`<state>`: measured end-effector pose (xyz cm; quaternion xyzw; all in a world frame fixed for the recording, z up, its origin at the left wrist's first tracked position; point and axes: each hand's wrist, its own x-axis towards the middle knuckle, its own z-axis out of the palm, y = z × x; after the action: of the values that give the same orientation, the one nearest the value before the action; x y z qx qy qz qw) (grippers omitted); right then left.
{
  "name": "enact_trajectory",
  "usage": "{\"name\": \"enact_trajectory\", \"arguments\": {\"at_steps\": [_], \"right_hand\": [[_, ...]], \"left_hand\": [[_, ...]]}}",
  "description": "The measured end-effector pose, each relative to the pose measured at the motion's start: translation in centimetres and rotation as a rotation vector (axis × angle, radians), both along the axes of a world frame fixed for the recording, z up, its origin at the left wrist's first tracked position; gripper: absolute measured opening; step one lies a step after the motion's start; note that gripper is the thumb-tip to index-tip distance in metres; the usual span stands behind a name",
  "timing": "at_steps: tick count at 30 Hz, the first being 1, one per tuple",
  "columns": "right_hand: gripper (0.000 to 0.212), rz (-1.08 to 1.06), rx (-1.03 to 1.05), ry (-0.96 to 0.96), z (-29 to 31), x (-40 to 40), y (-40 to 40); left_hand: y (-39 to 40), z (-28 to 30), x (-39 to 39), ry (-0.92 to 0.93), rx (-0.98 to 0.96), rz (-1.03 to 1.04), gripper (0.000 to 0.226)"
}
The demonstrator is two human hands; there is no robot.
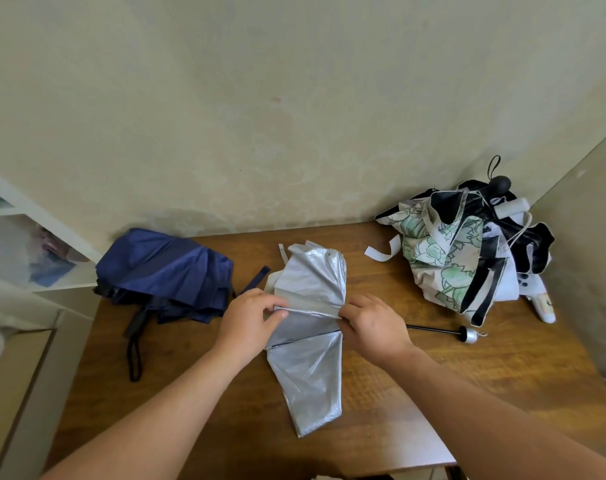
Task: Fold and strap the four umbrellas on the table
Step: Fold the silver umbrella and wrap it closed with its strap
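A silver umbrella point(310, 344) lies collapsed in the middle of the wooden table point(467, 382), its canopy loose and spread in panels. My left hand point(249, 323) pinches a fold of the silver canopy at its left side. My right hand point(374, 327) pinches the same fold at its right side. The umbrella's thin black shaft with a silver handle point(467, 335) sticks out to the right. A navy blue umbrella point(166, 275) lies loose at the back left. A floral green-and-white umbrella point(440, 258) and a black-and-white one point(523, 237) are heaped at the back right.
A plain wall rises behind the table and another closes the right side. White shelving point(34, 251) stands to the left of the table. The navy umbrella's black wrist cord point(134, 358) trails toward the front left.
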<state>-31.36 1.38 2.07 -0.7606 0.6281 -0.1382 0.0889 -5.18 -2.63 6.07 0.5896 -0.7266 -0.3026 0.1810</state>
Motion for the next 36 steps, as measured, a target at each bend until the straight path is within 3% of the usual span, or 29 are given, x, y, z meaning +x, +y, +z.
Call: {"name": "enact_trajectory", "arguments": {"at_steps": [1,4,6,10,13,15,19,24,26,30,31,34,36], "right_hand": [[0.009,0.008,0.01,-0.009,0.0,-0.1,0.1],[0.045,0.035,0.133,0.001,0.3,0.4,0.0],[0.053,0.028,0.144,-0.01,0.4,0.8,-0.3],[0.015,0.054,0.106,-0.043,-0.2,0.7,-0.6],[0.009,0.109,0.096,-0.015,-0.9,0.0,0.0],[0.007,0.154,0.085,-0.001,-1.3,-0.2,0.9],[0.005,0.157,0.05,0.005,-2.3,0.1,2.9],[0.003,0.116,-0.012,-0.017,-2.4,0.6,4.3],[0.014,0.127,0.039,-0.011,-2.2,0.8,4.6],[0.065,0.119,0.204,0.076,-2.0,1.3,4.1],[0.063,0.128,0.217,0.082,-2.0,1.4,3.9],[0.029,0.261,0.162,0.126,-2.8,1.6,3.4],[0.024,0.349,0.161,0.197,-3.4,1.4,3.8]], "left_hand": [[0.0,0.1,0.0,-0.016,-0.016,-0.011,0.015],[0.0,0.0,0.1,-0.022,-0.06,-0.036,0.012],[0.0,-0.1,0.2,-0.011,-0.08,-0.075,0.011],[0.3,0.1,0.3,0.014,-0.087,-0.124,0.013],[1.0,-0.1,0.4,-0.106,-0.079,-0.243,0.044],[1.5,-0.8,0.4,-0.184,-0.11,-0.346,0.051],[2.5,-2.6,0.3,-0.191,-0.127,-0.43,0.018],[3.3,-3.8,0.9,-0.201,-0.084,-0.415,0.016],[3.5,-4.2,1.1,-0.193,-0.07,-0.408,0.021],[3.6,-4.5,1.2,-0.18,-0.053,-0.408,0.022],[3.7,-4.6,1.2,-0.182,-0.044,-0.412,0.021],[4.1,-4.7,1.3,-0.198,-0.024,-0.455,0.018],[4.8,-4.8,1.2,-0.237,-0.039,-0.518,0.014]]}}
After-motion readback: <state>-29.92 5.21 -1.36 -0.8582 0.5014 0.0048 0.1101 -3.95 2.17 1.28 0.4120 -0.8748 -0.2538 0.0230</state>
